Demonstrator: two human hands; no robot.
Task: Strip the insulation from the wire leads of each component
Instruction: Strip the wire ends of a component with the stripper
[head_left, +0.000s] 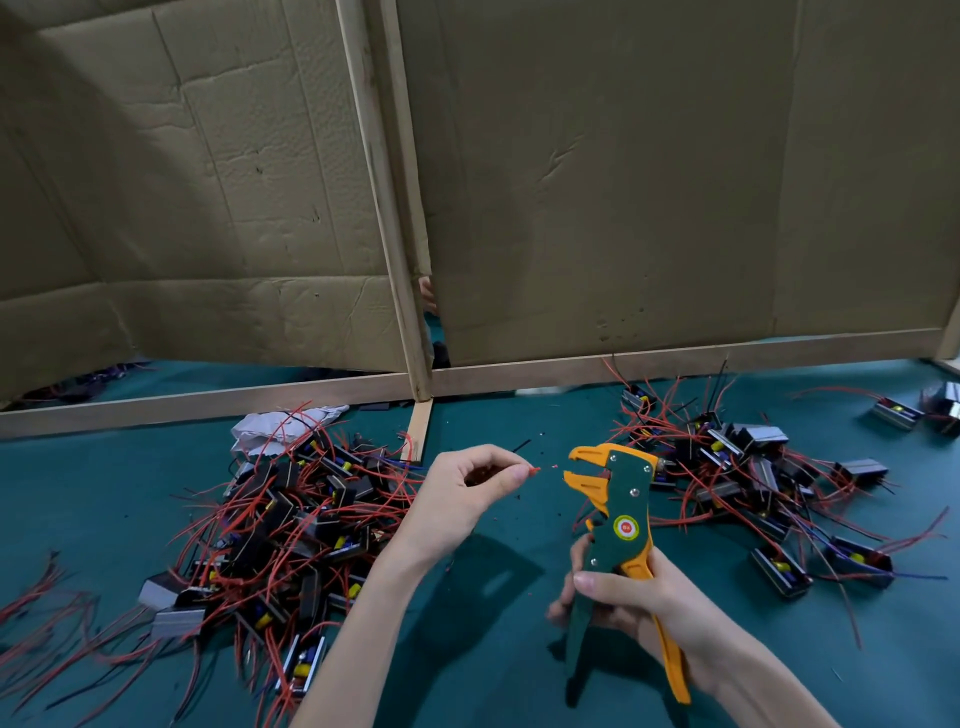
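My left hand (467, 493) pinches a red wire lead (535, 469) between thumb and fingers, its tip poking out to the right; a thin black lead sticks up behind the fingers. My right hand (628, 597) grips the handles of a green and orange wire stripper (618, 514), held upright. Its orange jaws (584, 470) are apart and face left, a short gap from the wire tip. The component held by the left hand is hidden in the palm. A heap of black components with red leads (291, 525) lies to the left, another heap (748, 467) to the right.
A green mat (509, 675) covers the table. Cardboard walls on a wooden frame (415, 384) close off the back. Crumpled white paper (280, 421) lies behind the left heap. Loose components (896, 413) lie at the far right, red wire ends (36, 587) at the far left.
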